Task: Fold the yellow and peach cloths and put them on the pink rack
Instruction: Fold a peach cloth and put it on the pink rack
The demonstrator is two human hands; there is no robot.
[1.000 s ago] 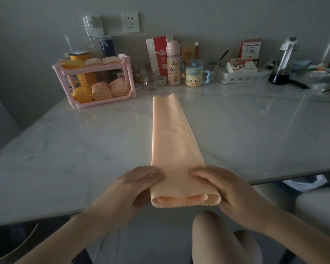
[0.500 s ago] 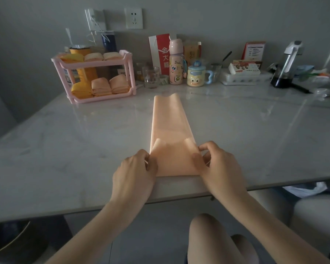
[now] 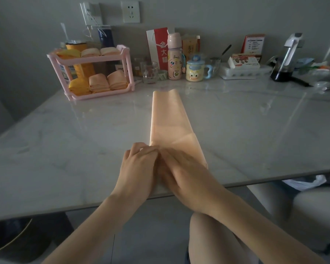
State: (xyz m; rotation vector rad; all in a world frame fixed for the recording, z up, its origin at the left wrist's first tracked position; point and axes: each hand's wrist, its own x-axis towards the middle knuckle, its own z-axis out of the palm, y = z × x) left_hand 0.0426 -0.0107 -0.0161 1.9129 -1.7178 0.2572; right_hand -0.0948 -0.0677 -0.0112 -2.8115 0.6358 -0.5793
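Cloth [image 3: 170,115], head view: a strip on the counter [image 3: 65,149], near end now folded over. The right hand [image 3: 181,168] has left its corner to press the fold flat with straight fingers. The left hand [image 3: 139,164] pinches its edge, so further folding likely precedes the rack [image 3: 99,94].

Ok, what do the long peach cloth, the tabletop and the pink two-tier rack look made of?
Long peach cloth: thin, soft, matte fabric; it folds flat with sharp creases. Pale grey tabletop: polished marble or marble-look stone; faint veins, glossy reflections. Pink two-tier rack: probably moulded plastic; uniform colour, slight sheen.
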